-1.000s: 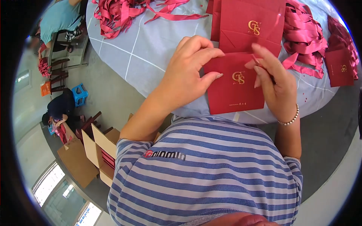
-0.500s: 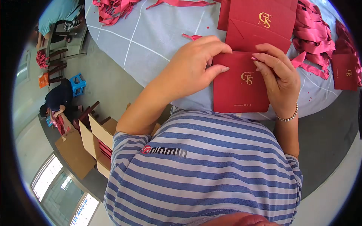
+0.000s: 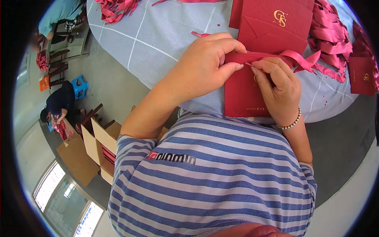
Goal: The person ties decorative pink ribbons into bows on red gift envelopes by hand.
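Observation:
A red paper bag with gold lettering lies flat at the table's near edge. My left hand holds its upper left corner, fingers behind the top edge and thumb in front. Pinched in my right hand is the tip of a dark pink ribbon, close to my left thumb. The ribbon trails away to the right behind my knuckles. My right hand covers most of the bag's gold logo. Just beyond lie more red paper bags, overlapping one another.
Heaped ribbons lie at the right, near another red bag; a second ribbon bundle is at the upper left. A grey checked cloth covers the table. Left on the floor are a cardboard box, a blue stool and a bending person.
My right hand has moved left across the bag, bringing the ribbon's tip to the upper left part. The ribbon now stretches behind it. My left hand stays at the corner.

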Demonstrator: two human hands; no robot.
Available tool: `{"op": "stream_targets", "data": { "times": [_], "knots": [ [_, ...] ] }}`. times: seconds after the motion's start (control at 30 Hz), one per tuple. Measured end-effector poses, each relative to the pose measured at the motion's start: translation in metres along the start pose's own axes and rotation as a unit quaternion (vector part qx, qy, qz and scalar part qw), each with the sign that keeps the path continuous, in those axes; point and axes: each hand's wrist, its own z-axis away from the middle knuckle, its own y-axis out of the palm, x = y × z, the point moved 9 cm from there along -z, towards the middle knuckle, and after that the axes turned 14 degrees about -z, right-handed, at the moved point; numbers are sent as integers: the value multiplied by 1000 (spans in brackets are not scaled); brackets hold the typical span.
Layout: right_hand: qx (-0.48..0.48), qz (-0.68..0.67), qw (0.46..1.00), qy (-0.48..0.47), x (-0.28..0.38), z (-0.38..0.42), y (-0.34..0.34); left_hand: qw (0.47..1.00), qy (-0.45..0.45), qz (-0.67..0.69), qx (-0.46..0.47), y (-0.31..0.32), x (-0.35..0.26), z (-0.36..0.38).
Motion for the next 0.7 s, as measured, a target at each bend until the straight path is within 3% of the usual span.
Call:
{"op": "stream_targets", "data": {
  "times": [0.4, 0.5, 0.6, 0.67, 0.7],
  "knots": [
    [27, 36, 999, -14, 14, -10, 6, 996, 47, -24, -73, -3, -9, 3],
    [49, 119, 989, -71, 28, -12, 17, 995, 66, -13, -70, -4, -13, 3],
    [57, 158, 985, -42, 20, -14, 19, 996, 63, -33, -59, -6, -10, 1],
    [80, 29, 996, -4, 12, -20, 13, 996, 65, -29, -57, -11, -12, 2],
    [110, -35, 989, 95, 8, -21, 10, 996, 65, -22, -53, -12, -12, 3]
  ]
}}
